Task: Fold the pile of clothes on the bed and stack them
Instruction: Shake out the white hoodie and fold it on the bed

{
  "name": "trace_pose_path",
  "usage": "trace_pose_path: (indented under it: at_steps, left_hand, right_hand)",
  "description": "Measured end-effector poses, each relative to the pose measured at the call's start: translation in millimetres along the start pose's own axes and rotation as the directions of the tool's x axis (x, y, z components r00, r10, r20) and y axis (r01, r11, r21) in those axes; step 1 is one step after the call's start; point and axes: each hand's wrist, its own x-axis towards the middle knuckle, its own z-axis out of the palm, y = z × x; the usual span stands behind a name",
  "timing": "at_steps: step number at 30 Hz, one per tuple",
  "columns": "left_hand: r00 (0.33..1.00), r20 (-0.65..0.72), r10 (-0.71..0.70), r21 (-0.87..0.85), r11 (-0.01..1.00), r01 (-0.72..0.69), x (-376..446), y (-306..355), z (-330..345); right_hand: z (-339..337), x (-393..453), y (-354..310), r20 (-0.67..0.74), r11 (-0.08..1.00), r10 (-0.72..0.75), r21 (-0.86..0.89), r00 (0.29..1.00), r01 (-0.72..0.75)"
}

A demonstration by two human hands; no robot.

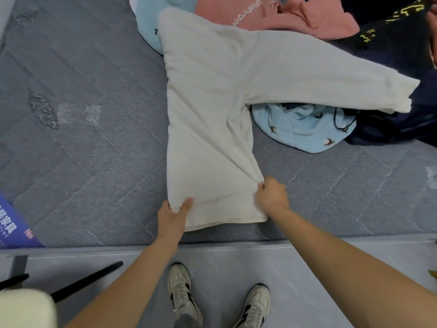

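Head view. A cream-white long-sleeved cotton top [208, 119] lies flat on the grey quilted mattress [78, 143], with its hem at the near edge of the bed. One sleeve extends to the right, and its cuff rests on a dark navy garment with yellow print [387, 39].

The left hand [173, 215] grips the near left corner of the hem: the thumb lies on top of the fabric, and the remaining fingers are hidden beneath it. The right hand [272, 195] pinches a bunched fold of fabric at the right side edge, just above the hem, with the fingers curled. Creases radiate from this pinch point into the body of the top.

A light blue garment with small dark bird motifs [305, 129] lies under the extended sleeve, partly covered by it; more of the same blue fabric shows at the top's far left edge. A pink garment with white lettering [260, 13] lies beyond the top, at the far side.

A blue-purple printed label [14, 226] sits at the mattress's near left corner. Two white sneakers with black markings [182, 294] stand on the grey floor [307, 268] below the bed edge.
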Motion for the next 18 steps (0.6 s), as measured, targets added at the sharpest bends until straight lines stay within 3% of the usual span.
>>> trace_pose_path:
  at_steps: [3, 10, 14, 18]
  left_hand:
    - [1.0, -0.022, -0.003, 0.013, 1.0, 0.004, 11.3, 1.5, -3.0]
    - [0.999, -0.001, 0.034, 0.154, 0.987, -0.034, 33.6, 14.7, -6.9]
    - [0.979, -0.02, 0.203, 0.183, 0.963, -0.196, 27.2, 11.9, -15.9]
    - [0.989, 0.016, 0.15, 0.397, 0.906, -0.144, 30.7, 3.1, -31.4]
  right_hand:
    - [4.7, -3.3, -3.3, 0.077, 0.999, 0.021, -0.046, 0.997, -0.018]
    - [14.8, -3.5, -16.7, -0.073, 0.995, -0.017, 0.094, 0.997, 0.024]
    - [28.8, -15.1, -4.1, -0.22, 0.974, -0.226, -0.035, 0.949, 0.224]
    - [35.2, -11.9, 20.8, -0.128, 0.974, -0.166, -0.179, 0.978, 0.142]
